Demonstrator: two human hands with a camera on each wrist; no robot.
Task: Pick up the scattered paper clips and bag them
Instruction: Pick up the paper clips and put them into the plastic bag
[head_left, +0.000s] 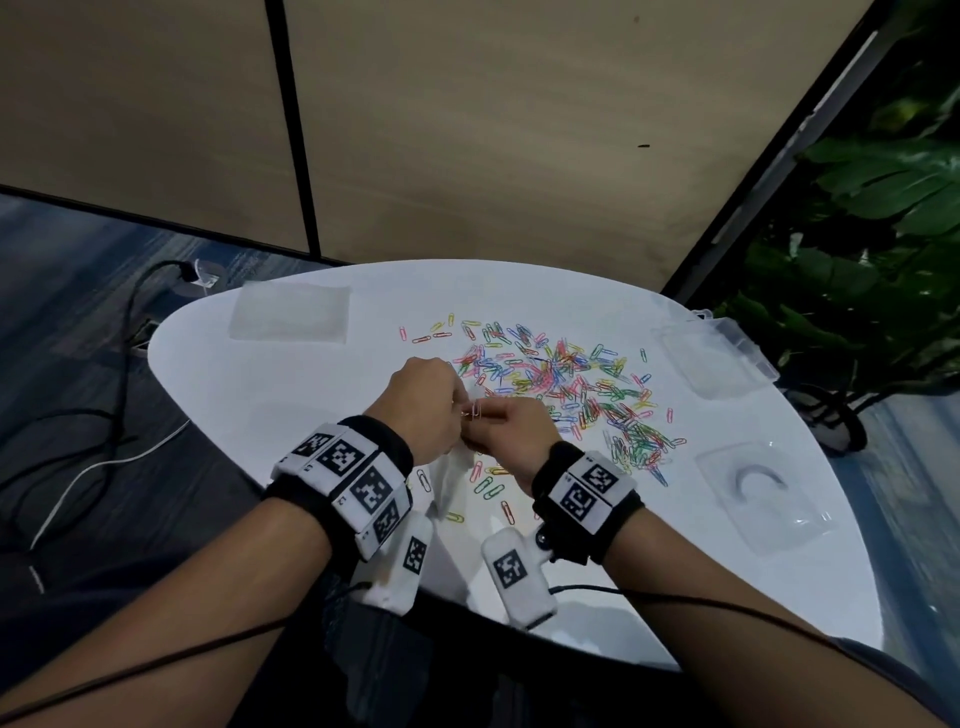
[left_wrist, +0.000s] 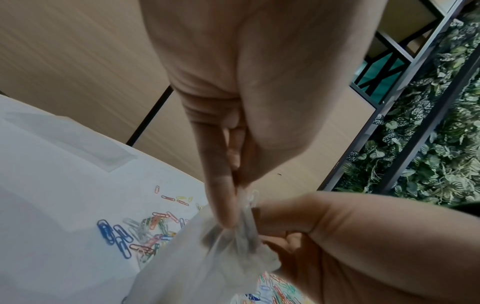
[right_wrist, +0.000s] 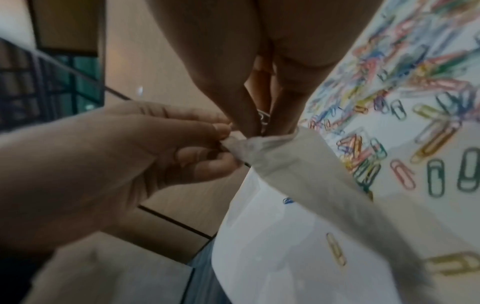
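Observation:
Several coloured paper clips (head_left: 566, 384) lie scattered over the middle and right of the white round table (head_left: 597, 551). Both hands meet above its near side. My left hand (head_left: 460, 415) pinches the mouth of a clear plastic bag (head_left: 457, 467), which hangs down towards the table. The right hand (head_left: 485, 421) pinches a white paper clip (head_left: 475, 413) at the bag's mouth. In the right wrist view, thumb and finger hold that white clip (right_wrist: 263, 119) just above the bag (right_wrist: 298, 164). In the left wrist view, my left fingers (left_wrist: 223, 205) grip the crumpled bag (left_wrist: 207, 257).
A flat clear bag (head_left: 290, 312) lies at the table's far left. A clear plastic box (head_left: 711, 358) stands at the far right and a clear blister tray (head_left: 761, 493) at the near right. Cables (head_left: 104, 415) trail on the floor to the left, and a plant (head_left: 857, 260) stands to the right.

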